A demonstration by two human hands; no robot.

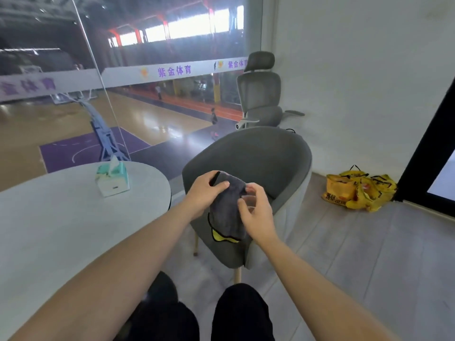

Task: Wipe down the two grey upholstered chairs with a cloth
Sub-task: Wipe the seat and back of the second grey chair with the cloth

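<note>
Left hand (205,190): fingers closed on the cloth's top edge.
Right hand (256,212): pinching the cloth (226,207) at its side.
Cloth: hangs in the air before the tub chair (266,156).
Risk: a loose pinch could drop it on the floor (344,254).
Second chair (261,94): behind, untouched; easily skipped.

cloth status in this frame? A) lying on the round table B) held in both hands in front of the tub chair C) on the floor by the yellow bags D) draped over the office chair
B: the left hand and right hand both grip the dark grey cloth, which hangs between them in front of the grey tub chair.
</note>
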